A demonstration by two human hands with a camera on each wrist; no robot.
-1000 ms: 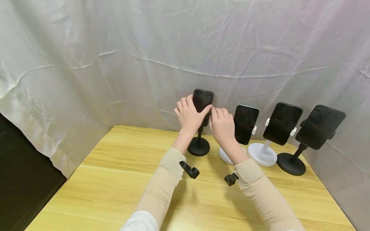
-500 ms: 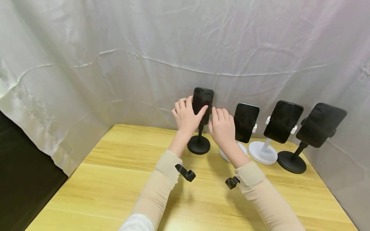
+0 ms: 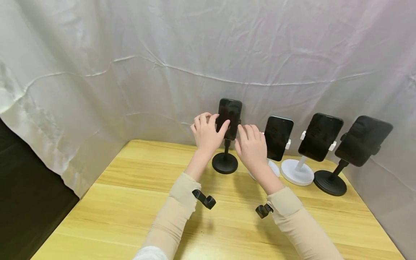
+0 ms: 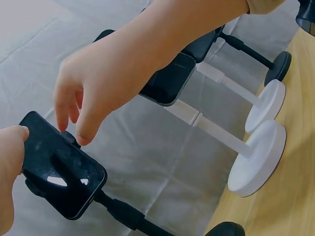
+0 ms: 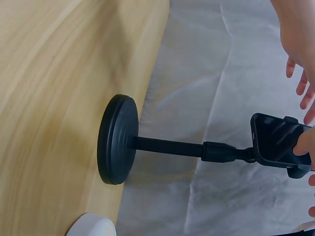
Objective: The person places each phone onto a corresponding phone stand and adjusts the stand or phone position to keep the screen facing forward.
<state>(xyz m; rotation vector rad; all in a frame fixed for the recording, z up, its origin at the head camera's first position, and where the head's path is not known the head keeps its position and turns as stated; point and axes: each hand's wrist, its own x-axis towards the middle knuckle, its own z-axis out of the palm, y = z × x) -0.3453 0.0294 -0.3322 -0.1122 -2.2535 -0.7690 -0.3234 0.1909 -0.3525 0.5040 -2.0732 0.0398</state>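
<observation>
A black smartphone (image 3: 231, 112) stands upright in the clamp of a black phone stand (image 3: 225, 163), whose round base is on the table. My left hand (image 3: 206, 134) is at the phone's left side, fingers spread and thumb in front of the screen. On the other side, my right hand (image 3: 251, 146) has loosely bent fingers close to the clamp's right arm. In the left wrist view, the right hand's fingertips (image 4: 84, 137) are right at that clamp arm (image 4: 70, 138). The right wrist view shows the left thumb (image 5: 305, 142) overlapping the screen.
To the right are a phone (image 3: 278, 138) on a white stand, another phone (image 3: 321, 137) on a white stand (image 3: 297, 172), and a dark phone (image 3: 363, 141) on a black stand (image 3: 330, 183). A grey curtain (image 3: 208, 47) hangs behind the wooden table (image 3: 130, 206).
My left hand has drawn leftward, its thumb sliding back across the phone screen. My right hand has dropped slightly lower beside the clamp. The phone remains in the stand.
</observation>
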